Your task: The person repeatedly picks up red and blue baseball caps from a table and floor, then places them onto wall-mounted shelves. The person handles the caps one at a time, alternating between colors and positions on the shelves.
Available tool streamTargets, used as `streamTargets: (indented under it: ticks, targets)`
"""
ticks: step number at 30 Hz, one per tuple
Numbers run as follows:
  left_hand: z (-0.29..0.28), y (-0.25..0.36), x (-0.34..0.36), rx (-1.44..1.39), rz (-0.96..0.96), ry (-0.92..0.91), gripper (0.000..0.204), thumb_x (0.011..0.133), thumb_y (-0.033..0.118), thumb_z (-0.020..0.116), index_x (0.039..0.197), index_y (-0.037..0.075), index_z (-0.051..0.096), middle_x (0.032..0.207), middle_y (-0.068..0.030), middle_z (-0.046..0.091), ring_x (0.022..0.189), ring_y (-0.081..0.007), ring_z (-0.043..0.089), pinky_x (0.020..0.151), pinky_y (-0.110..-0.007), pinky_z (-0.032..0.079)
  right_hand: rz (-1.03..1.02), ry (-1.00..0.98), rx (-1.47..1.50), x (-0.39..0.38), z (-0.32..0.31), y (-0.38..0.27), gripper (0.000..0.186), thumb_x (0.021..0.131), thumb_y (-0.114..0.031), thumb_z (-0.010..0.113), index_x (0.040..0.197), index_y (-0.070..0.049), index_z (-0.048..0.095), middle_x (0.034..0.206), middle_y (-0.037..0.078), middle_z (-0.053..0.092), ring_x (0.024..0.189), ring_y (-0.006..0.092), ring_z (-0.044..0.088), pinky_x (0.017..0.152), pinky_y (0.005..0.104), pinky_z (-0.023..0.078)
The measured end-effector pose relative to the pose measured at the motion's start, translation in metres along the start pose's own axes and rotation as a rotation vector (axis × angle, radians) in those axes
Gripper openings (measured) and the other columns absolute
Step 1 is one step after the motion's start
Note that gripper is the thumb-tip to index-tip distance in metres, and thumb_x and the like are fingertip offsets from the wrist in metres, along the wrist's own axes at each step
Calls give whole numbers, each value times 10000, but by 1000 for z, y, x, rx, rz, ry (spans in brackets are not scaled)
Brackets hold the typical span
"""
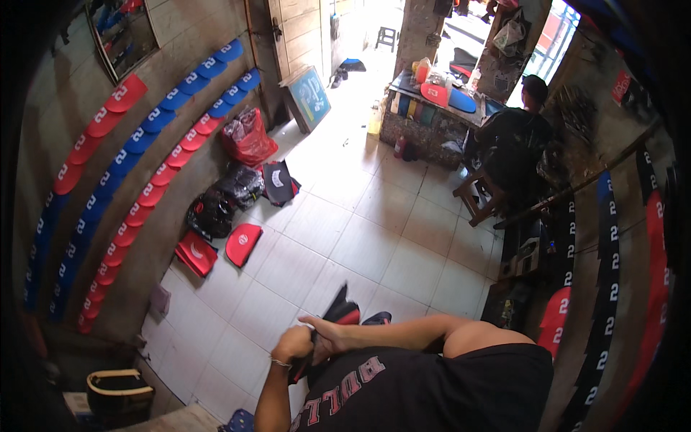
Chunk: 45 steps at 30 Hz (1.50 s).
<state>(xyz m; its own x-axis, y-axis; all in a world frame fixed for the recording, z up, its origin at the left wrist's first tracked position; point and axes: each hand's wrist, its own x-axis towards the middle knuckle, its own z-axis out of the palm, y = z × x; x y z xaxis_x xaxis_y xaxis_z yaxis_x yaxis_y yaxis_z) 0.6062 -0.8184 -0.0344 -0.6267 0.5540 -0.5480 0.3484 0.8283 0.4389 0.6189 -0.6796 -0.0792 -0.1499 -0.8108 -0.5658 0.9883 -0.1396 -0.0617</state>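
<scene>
Just in front of my black shirt (pixel 353 396), my two hands are together low in the picture. My left hand (pixel 291 344), with a bracelet at the wrist, is closed round a dark folded piece with some red on it; its kind is unclear. Against the left hand lies my right hand (pixel 330 337), thumb stretched out and fingers partly hidden. Behind the right wrist, a black-and-red visor-shaped piece (pixel 341 308) sticks out; I cannot tell whether it is held or lies on the floor. A dark shoe-like thing (pixel 377 317) shows beside it.
Red visor pieces (pixel 243 243), black plastic bags (pixel 210 214) and a red bag (pixel 249 138) lie on the tiled floor (pixel 360 230). Rows of blue visor pieces (pixel 92 209) hang left. A co-worker (pixel 515 137) sits on a wooden stool (pixel 479 198) by a workbench (pixel 432 108).
</scene>
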Motion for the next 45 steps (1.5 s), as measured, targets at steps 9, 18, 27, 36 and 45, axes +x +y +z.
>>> streamTargets:
  ticks: [9, 18, 27, 36, 45]
  targets:
    - [-35, -152, -56, 89, 22, -199, 245, 747, 145, 573, 907, -1, 688, 947, -242, 670, 907, -383, 658, 795, -467, 527, -484, 592, -891, 162, 60, 17, 417, 943, -285, 403, 1137, 36, 586, 1022, 224, 663, 887, 314, 664, 784, 443, 541]
    - [-86, -369, -134, -1056, -222, 155, 544, 978, 430, 488, 1327, 14, 467, 1188, -132, 619, 993, -234, 612, 842, -368, 485, -539, 602, -993, 250, 194, -72, 530, 892, -412, 553, 697, 74, 637, 594, 133, 596, 524, 195, 596, 476, 378, 451]
    - [-104, -557, -77, -1900, -74, 420, 611, 1001, 452, 419, 1426, 15, 378, 1393, -121, 484, 1255, -233, 482, 1089, -365, 358, -726, 244, -1408, 350, 242, -238, 356, 917, -362, 589, 1062, -39, 631, 807, 152, 666, 737, 201, 648, 702, 348, 507]
    - [-162, -643, -67, -2105, -293, 157, 462, 995, 354, 488, 1267, -15, 548, 1190, -103, 636, 1023, -169, 631, 928, -296, 501, -373, 380, -1228, 425, 278, -325, 384, 929, -376, 585, 805, -22, 668, 588, -26, 502, 474, 52, 450, 401, 242, 336]
    - [-259, -755, 42, -2127, -305, -246, 407, 936, 288, 609, 1246, 27, 570, 1196, -91, 632, 1035, -189, 632, 916, -354, 512, -639, 454, -816, 436, 313, -412, 289, 918, -212, 594, 1086, 21, 620, 980, 39, 659, 914, 117, 593, 830, 262, 473]
